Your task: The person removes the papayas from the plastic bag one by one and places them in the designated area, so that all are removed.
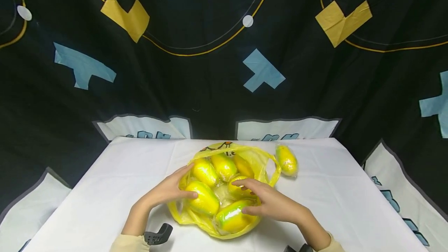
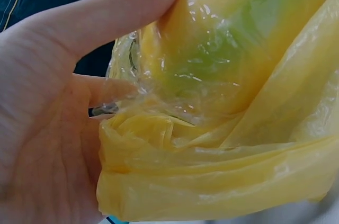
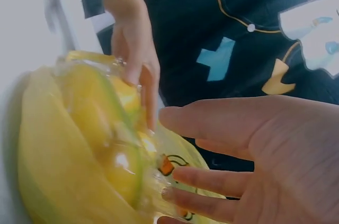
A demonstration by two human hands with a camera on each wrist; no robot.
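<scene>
evidently, an opened yellow plastic bag (image 1: 257, 158) sits near the middle of a white-covered table (image 1: 336, 189), its mouth spread wide; at least six wrapped yellow-and-green fruits (image 1: 224, 167) lie inside it, while a single loose fruit (image 1: 287, 160) rests on the cover to the right, just beside the bag's handle loop (image 1: 277, 172). the chief hazard, as judged from this arrangement, is the thin rim: should a palm or wrist press it down, or snag the slack plastic, the nearest fruits might roll out over the low front edge. the slick wrapping could also let a fruit slip from a light fingertip hold, and a tug on the handle loop could nudge the loose fruit away.

as to pose, the left hand (image 1: 170, 189) reaches over the left side of the bag, its thumb against the near left fruit (image 1: 204, 201), the other fingers extended along the rim; the span is wide, with no firm hold evident. the right hand (image 1: 271, 202) extends from the opposite side, fingers loosely bent above the fruits, thumb near the front right fruit (image 1: 231, 219); its grip is wide and appears to hold nothing, though whether a fingertip touches a fruit cannot be told.
</scene>
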